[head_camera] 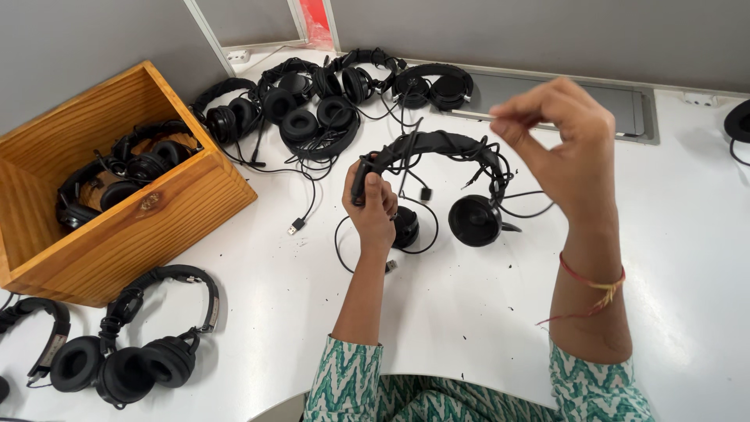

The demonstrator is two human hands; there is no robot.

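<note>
Centrally, seen from the head: left hand clamped on one end of a black headset, held just above the white counter. Right hand raised beside the headset's other end, fingertips pinched together, seemingly on its thin cable, though hard to tell for sure. Cable wound around the headband and trailing down in loops past the ear cup. Behind, a heap of black headsets against the grey wall. Off to the left, a wooden box with more headsets inside. Near the box's front corner, two more headsets flat on the counter.
</note>
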